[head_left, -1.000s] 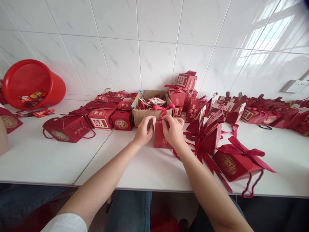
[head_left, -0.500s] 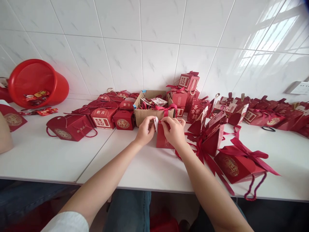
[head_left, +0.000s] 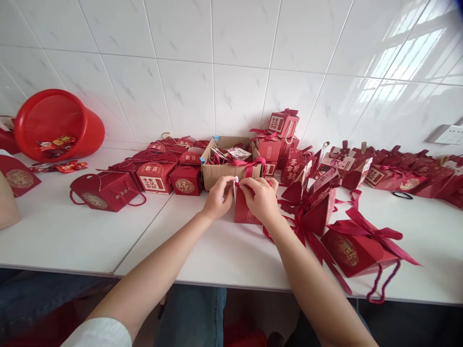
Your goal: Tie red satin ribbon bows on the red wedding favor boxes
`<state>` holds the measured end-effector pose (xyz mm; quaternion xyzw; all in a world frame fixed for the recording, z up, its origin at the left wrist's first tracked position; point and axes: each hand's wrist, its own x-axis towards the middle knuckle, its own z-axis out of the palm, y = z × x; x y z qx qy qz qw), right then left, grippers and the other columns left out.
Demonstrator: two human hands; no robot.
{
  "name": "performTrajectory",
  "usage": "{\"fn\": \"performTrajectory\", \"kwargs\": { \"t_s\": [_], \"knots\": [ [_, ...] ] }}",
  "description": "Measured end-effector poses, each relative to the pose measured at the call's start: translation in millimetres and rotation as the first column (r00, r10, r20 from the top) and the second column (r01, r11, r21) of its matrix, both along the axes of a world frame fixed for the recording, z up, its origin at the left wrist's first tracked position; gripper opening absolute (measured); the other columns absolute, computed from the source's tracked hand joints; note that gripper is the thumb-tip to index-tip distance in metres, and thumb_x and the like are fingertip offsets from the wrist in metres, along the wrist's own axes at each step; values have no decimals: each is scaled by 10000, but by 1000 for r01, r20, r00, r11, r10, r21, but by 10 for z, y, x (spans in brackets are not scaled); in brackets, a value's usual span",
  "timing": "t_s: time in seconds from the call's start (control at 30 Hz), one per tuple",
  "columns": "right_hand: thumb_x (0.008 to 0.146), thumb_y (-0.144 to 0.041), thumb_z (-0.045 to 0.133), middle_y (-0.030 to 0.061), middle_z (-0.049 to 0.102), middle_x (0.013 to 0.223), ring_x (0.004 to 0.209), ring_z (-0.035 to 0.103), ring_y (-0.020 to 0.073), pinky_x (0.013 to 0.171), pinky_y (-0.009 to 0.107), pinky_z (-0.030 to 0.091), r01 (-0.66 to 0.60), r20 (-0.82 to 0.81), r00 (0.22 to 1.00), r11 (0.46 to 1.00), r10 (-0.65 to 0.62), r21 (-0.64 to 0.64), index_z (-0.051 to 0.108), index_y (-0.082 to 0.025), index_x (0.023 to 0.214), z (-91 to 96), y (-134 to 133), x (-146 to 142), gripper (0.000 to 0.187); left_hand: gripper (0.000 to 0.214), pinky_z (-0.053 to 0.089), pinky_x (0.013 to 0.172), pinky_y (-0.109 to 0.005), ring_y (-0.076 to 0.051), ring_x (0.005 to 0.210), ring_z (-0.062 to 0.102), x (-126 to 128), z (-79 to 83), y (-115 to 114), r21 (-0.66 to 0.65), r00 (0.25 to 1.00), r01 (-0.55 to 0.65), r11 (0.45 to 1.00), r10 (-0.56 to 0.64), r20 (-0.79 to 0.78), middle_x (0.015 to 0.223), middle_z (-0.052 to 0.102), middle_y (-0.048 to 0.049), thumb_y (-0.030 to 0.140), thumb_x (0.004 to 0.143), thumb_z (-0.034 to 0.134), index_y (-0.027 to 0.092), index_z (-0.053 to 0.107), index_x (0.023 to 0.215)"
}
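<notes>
A small red gift box [head_left: 244, 213] stands on the white table in front of me, partly hidden by my hands. My left hand [head_left: 218, 198] pinches a white paper tag [head_left: 236, 189] at the box's upper left edge. From the other side, my right hand [head_left: 261, 198] reaches over the box top, thumb and fingers closed on a bit of red ribbon [head_left: 237, 182] beside the tag. Behind my hands sits an open cardboard box [head_left: 210, 177] filled with tags and ribbon.
Finished-looking red boxes [head_left: 155, 180] cluster on the left, with a tipped red bucket [head_left: 94, 129] of sweets beyond. Right of me lie loose red ribbons [head_left: 318, 250], a bow-tied box [head_left: 349, 248] and a black ring [head_left: 402, 195]. Another person's arm [head_left: 7, 205] shows at the left edge.
The white tag has turned nearly edge-on, and my left fingertips have come closer to my right ones, meeting at the ribbon. The red box stays in place.
</notes>
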<state>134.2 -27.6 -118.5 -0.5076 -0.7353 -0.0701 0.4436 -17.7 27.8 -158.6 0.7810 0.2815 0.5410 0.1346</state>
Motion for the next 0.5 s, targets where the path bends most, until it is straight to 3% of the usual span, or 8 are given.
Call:
{"fn": "performTrajectory", "kwargs": {
  "t_s": [0.5],
  "knots": [
    [904, -141, 514, -10, 739, 907, 862, 611, 168, 931, 370, 200, 18, 55, 998, 999, -19, 26, 692, -249, 865, 19, -12, -4, 212, 206, 550, 734, -274, -164, 872, 648, 12, 34, -33, 76, 999, 44, 996, -42, -30, 1045, 596, -79, 167, 894, 456, 199, 504, 1092]
  ]
}}
